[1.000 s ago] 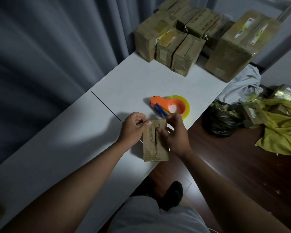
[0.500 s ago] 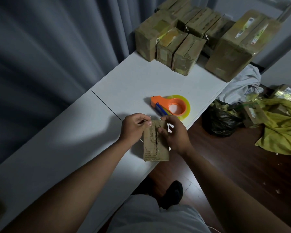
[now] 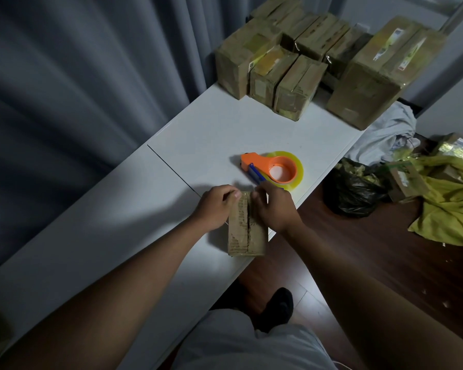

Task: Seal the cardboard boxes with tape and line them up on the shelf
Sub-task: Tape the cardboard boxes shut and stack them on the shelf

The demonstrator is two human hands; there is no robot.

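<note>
White shelf (image 3: 112, 244): one small box (image 3: 245, 231), two hands gripping it.

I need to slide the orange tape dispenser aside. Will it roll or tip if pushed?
Probably neither: the tape dispenser lies flat on its side on the white shelf, so it should slide. It looks light, plastic with a thin roll. Its handle may make it pivot.

- A box (image 3: 247, 231) lies on the worktop (image 3: 118, 249) at its near right edge, between the left hand (image 3: 216, 206) and right hand (image 3: 274, 206).
- The tape dispenser (image 3: 273, 169) lies just behind the box.
- Stacked boxes (image 3: 305, 62) crowd the worktop's far end.
- A bag (image 3: 356, 190) sits on the floor (image 3: 358, 263), right of the worktop.
</note>
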